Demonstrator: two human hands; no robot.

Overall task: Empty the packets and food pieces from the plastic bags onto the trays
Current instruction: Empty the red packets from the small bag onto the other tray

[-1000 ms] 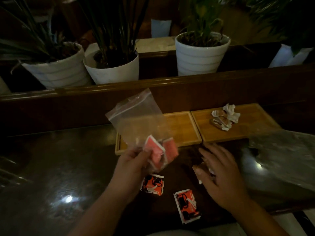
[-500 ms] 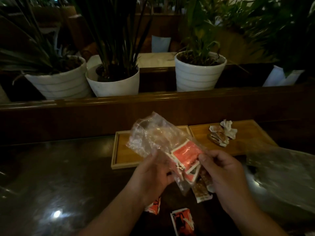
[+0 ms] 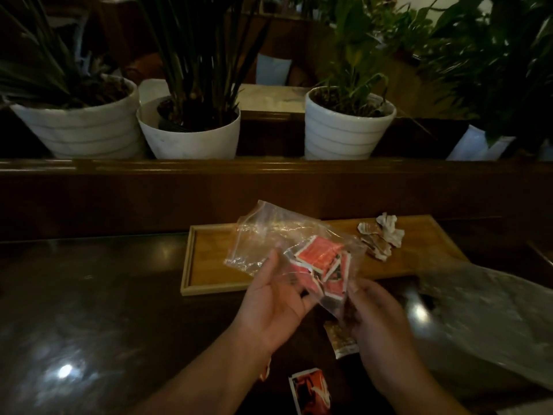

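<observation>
A clear zip bag (image 3: 269,235) with several red-and-white packets (image 3: 321,253) inside hangs above the near edge of the left wooden tray (image 3: 206,259). My left hand (image 3: 275,298) holds the bag from below, thumb against the plastic. My right hand (image 3: 380,319) pinches the bag's lower corner. A brown packet (image 3: 341,339) sits under my right hand; whether those fingers hold it is unclear. The right wooden tray (image 3: 425,247) carries a pile of white and brown wrappers (image 3: 380,238). One red packet (image 3: 311,390) lies on the dark table near me, another is half hidden under my left wrist.
A large crumpled clear plastic bag (image 3: 484,313) lies on the table at the right. Behind the trays runs a dark wooden ledge (image 3: 269,169) with several white plant pots (image 3: 191,136). The glossy table (image 3: 89,310) stretches left.
My right hand rose from the table and took the bag's lower end. The bag tipped from upright to slanting between both hands. The view tilted up, so the table packets slid toward the bottom edge.
</observation>
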